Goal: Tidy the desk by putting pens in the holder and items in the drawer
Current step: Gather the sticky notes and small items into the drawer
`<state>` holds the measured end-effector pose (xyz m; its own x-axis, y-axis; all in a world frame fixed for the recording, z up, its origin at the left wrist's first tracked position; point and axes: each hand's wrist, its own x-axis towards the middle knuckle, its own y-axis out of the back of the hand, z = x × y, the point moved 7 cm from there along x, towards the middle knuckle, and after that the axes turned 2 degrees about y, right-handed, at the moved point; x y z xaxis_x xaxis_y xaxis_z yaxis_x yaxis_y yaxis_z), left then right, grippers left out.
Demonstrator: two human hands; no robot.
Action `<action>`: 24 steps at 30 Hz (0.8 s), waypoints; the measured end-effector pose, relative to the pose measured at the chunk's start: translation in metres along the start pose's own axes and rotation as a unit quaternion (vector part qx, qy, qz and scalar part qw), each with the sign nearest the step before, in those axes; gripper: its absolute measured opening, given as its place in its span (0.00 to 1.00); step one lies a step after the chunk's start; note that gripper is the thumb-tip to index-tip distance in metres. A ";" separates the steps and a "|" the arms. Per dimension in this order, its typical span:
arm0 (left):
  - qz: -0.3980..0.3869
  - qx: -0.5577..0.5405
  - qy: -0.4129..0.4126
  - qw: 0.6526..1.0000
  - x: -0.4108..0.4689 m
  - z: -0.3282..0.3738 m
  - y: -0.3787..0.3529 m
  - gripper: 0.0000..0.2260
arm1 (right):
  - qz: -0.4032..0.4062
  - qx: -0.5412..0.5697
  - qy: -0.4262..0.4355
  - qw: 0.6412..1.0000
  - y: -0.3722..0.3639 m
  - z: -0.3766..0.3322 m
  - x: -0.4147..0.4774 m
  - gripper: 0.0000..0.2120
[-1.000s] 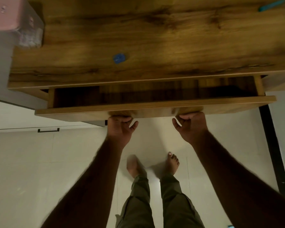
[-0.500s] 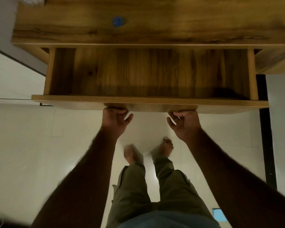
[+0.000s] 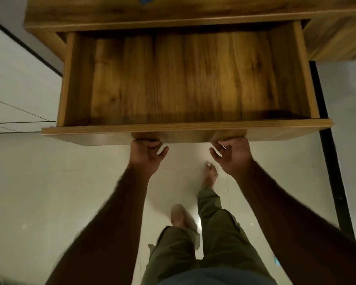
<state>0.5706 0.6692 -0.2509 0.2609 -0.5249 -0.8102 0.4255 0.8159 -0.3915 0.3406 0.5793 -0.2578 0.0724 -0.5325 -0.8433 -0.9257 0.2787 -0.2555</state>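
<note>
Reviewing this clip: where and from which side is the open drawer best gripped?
Grip the bottom edge of the drawer front panel, from below, near the middle. The panel shows no handle, and the left hand and right hand hook their fingers under it, spaced apart, likely for an even pull.

One desk [image 3: 193, 13], one drawer [image 3: 185, 127], two hands (left hand [image 3: 145, 156], right hand [image 3: 233, 156]).

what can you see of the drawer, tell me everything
The drawer is a wide box of brown wood-grain board with thin side walls and a broader front panel. It stands far open beneath the desk top, level, nothing visible inside. The left hand and right hand grip the front panel's lower edge.
</note>
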 end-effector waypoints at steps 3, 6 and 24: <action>-0.019 0.006 -0.009 1.000 -0.010 -0.010 0.012 0.16 | 0.005 -0.013 -0.001 1.000 0.011 0.015 -0.008 0.26; -0.020 0.010 -0.009 1.000 -0.015 -0.018 0.025 0.16 | 0.011 -0.018 0.005 1.000 0.017 0.024 -0.016 0.28; 0.001 -0.004 -0.025 1.000 -0.025 -0.045 0.046 0.11 | 0.001 -0.045 0.012 0.999 0.043 0.047 -0.023 0.22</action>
<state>0.5444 0.7308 -0.2688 0.3047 -0.5344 -0.7884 0.4178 0.8189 -0.3936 0.3163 0.6413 -0.2712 0.0620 -0.5505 -0.8325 -0.9558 0.2075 -0.2084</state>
